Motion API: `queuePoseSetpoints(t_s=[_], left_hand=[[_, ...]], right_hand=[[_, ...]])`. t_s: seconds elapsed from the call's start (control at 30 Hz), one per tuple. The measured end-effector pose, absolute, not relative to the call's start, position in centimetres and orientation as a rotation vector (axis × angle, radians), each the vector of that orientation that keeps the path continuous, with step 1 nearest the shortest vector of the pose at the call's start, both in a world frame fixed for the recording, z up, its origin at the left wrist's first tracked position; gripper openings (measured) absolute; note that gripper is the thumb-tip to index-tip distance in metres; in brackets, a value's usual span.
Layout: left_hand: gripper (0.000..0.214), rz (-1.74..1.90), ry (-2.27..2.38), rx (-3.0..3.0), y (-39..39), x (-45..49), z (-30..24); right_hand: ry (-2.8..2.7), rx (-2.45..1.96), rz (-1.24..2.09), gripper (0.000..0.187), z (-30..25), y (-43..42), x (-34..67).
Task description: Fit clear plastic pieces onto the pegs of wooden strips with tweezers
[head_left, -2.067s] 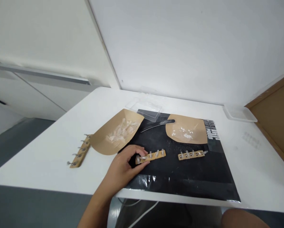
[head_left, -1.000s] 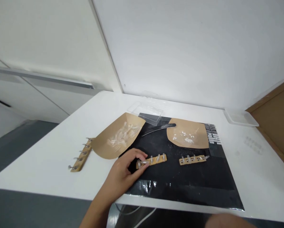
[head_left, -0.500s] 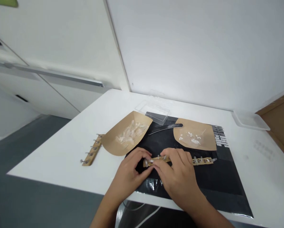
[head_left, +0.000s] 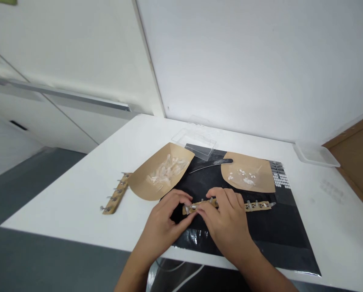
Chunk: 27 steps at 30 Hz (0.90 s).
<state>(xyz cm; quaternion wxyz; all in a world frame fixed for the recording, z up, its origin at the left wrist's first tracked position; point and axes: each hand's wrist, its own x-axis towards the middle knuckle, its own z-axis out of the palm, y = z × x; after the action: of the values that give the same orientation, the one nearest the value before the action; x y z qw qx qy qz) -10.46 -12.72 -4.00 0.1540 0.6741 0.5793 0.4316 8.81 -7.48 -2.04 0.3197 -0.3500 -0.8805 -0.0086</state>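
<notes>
The left hand (head_left: 166,215) and right hand (head_left: 225,221) meet over a wooden strip (head_left: 210,202), which lies on the black mat (head_left: 278,231) just beyond their fingertips: towards two o'clock from the left hand, ten from the right. The left thumb and forefinger pinch the strip's left end. The right hand is half curled, its thumb on the strip beside a small clear piece (head_left: 193,206), its forefinger raised apart; I cannot tell whether it grips anything.

From that strip, a second strip (head_left: 258,205) bearing clear pegs lies at three o'clock, and a third strip (head_left: 117,196) at nine, on the white table (head_left: 62,215). Beyond, a brown paper tray (head_left: 146,174) of clear pieces (head_left: 166,172) sits at ten to eleven, a brown sheet (head_left: 248,162) with white bits (head_left: 248,181) at two. At twelve lie a dark curved tool (head_left: 210,165) and, farther, a clear box (head_left: 196,142).
</notes>
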Motion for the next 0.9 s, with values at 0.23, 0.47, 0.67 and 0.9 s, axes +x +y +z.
queuePoseSetpoints(t_s=[0.23,0.47,0.67,0.9], left_hand=[[0.006,1.257,1.643,1.956,-12.78,-10.55,-4.05],[0.010,1.288,1.639,1.963,-12.79,-10.54,-4.05],[0.015,1.262,1.650,1.971,-12.90,-10.69,-4.30],[0.023,1.200,1.654,1.988,-13.13,-10.94,-4.60]], right_hand=[[-2.333,-0.911,0.007,0.009,-2.34,-7.20,8.87],[-2.334,-0.894,0.000,0.011,-2.60,-7.09,8.78],[-2.345,-0.885,0.002,0.010,-2.32,-7.08,8.53],[-2.356,-0.877,0.062,0.013,-2.21,-7.15,8.66]])
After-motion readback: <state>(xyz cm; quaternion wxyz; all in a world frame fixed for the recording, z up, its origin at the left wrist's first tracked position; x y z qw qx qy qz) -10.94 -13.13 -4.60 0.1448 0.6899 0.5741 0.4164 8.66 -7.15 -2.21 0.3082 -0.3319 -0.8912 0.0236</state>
